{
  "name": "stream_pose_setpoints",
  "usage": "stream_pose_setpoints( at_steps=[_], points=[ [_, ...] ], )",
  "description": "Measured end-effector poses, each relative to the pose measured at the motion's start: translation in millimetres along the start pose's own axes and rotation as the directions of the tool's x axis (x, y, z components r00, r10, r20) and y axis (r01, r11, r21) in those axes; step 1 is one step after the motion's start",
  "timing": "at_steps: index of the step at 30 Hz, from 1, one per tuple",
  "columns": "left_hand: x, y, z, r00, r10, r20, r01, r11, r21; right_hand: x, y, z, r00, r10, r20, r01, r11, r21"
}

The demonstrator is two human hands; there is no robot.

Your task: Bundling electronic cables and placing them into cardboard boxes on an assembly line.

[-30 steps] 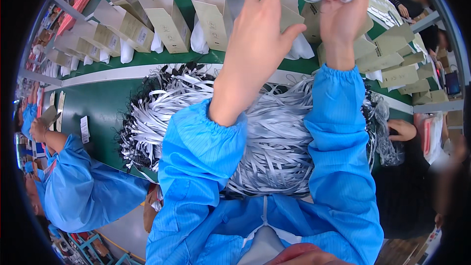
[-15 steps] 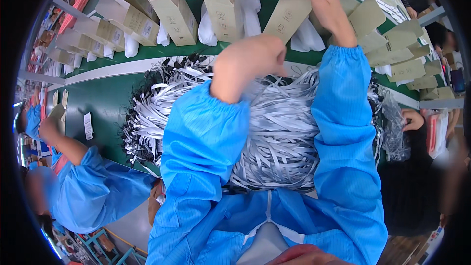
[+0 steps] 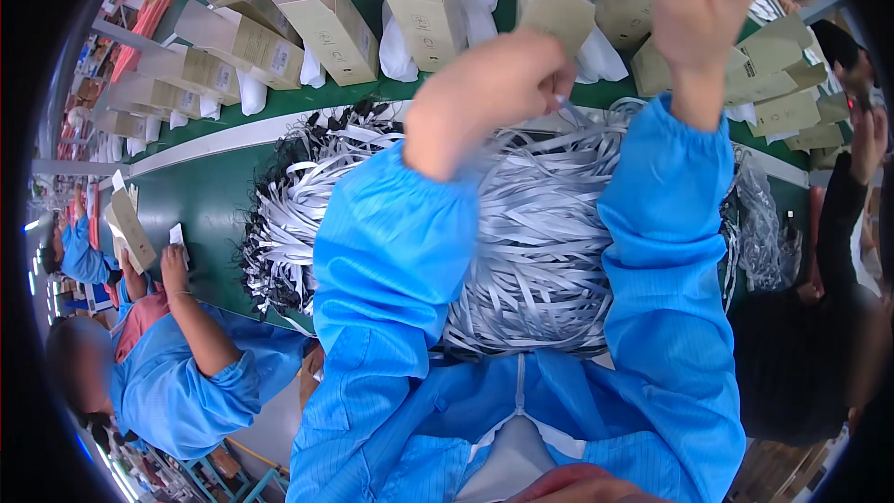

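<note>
A large bundle of flat white straps with black cord ends (image 3: pixel 540 233) lies on the table in front of me. Above its far edge is my left hand (image 3: pixel 484 84), slightly blurred, its fingers pinched together; a pale strap seems to run from the fingertips. My right hand (image 3: pixel 700 14) is raised at the far right with fingers curled, and whatever it holds is hidden. Behind my left hand stands an open beige box (image 3: pixel 557 14), flap tilted toward me, with a white wrapped item (image 3: pixel 601 58) beside it. Another open box (image 3: pixel 626 0) stands left of my right hand.
A row of open beige boxes (image 3: pixel 410 23) curves along the far side, with white wrapped pieces between them. Clear plastic film (image 3: pixel 759 224) lies right of the bundle. At left a co-worker in blue (image 3: pixel 186 373) handles a box (image 3: pixel 130 228); a person in dark clothing (image 3: pixel 792 363) is at right.
My right hand has left the middle box and moved right. My left hand stays over the bundle's far edge. The left co-worker reaches to a white card; the right person's hand has left the plastic film.
</note>
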State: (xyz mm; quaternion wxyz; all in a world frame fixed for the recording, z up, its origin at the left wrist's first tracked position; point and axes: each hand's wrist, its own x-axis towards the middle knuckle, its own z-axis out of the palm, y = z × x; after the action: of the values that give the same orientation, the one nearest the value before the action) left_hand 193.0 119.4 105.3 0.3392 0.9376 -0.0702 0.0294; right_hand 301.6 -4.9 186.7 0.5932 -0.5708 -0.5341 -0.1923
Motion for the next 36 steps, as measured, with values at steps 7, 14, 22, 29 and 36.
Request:
stream_pose_setpoints(
  at_steps=[7, 14, 22, 29, 36],
  points=[
    [-51.9, 58.7, -66.3, 0.795, 0.181, -0.579, -0.206, 0.978, 0.023, -10.8, -53.3, 19.9, 0.842, 0.298, 0.450, -0.505, 0.732, 0.458],
    [-74.6, 69.0, -90.7, 0.012, 0.287, -0.958, -0.193, 0.941, 0.279, -22.3, -9.4, 19.6, 0.483, -0.050, 0.874, -0.718, 0.549, 0.428],
    [-106.7, 32.7, -109.0, 0.492, -0.136, -0.860, -0.079, 0.977, -0.200, 0.9, -24.3, -11.1, 0.921, 0.105, 0.376, -0.373, 0.527, 0.764],
    [-31.7, 25.3, -43.5, 0.948, -0.141, -0.286, 0.032, 0.935, -0.354, 2.0, -39.1, 2.1, 0.918, 0.327, 0.223, -0.228, -0.023, 0.973],
    [-12.3, 11.8, -22.2, 0.870, 0.410, 0.275, -0.058, 0.639, -0.767, -2.0, -20.6, 0.0, 0.922, 0.385, -0.030, -0.221, 0.591, 0.776]
  ],
)
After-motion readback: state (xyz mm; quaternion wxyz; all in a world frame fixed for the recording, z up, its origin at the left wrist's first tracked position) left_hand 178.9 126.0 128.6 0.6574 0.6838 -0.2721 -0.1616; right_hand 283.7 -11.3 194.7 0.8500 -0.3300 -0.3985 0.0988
